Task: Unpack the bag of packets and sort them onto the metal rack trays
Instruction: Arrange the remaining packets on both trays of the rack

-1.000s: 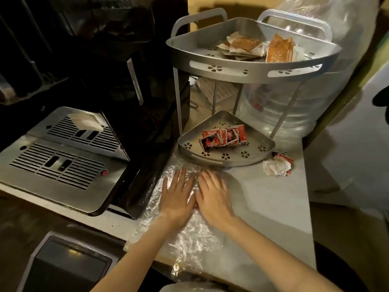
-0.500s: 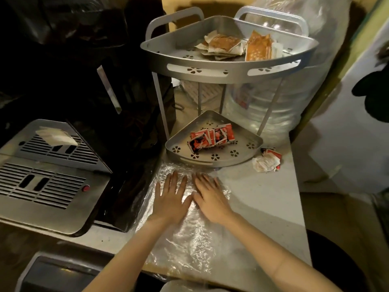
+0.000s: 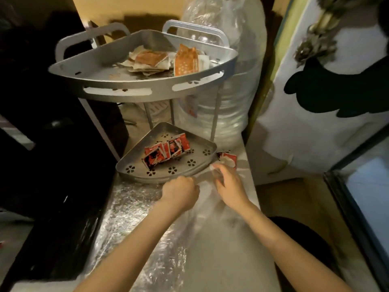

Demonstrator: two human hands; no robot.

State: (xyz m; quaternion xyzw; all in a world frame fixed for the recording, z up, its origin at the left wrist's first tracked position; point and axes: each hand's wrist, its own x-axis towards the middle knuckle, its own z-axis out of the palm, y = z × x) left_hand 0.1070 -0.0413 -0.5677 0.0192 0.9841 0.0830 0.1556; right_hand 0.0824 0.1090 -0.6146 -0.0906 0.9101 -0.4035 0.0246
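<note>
A clear plastic bag [image 3: 130, 218] lies flattened on the counter. My left hand [image 3: 181, 190] is closed in a fist on the bag's far edge, just in front of the lower tray [image 3: 168, 175]. My right hand [image 3: 229, 184] is curled on the same edge, right beside a few loose red-and-white packets [image 3: 228, 159] on the counter. Red packets [image 3: 166, 152] lie in the lower tray. The upper tray [image 3: 117, 91] holds brownish packets [image 3: 149, 60] and upright orange packets [image 3: 185, 62].
A large plastic-wrapped water bottle [image 3: 227, 81] stands behind the rack on the right. A black machine [image 3: 52, 144] fills the left side. The counter ends at its right edge [image 3: 254, 199], beside a white door [image 3: 305, 133].
Both hands were lying flat and open on the bag; they have moved forward towards the lower tray and closed on the bag's far edge. The view has swung left.
</note>
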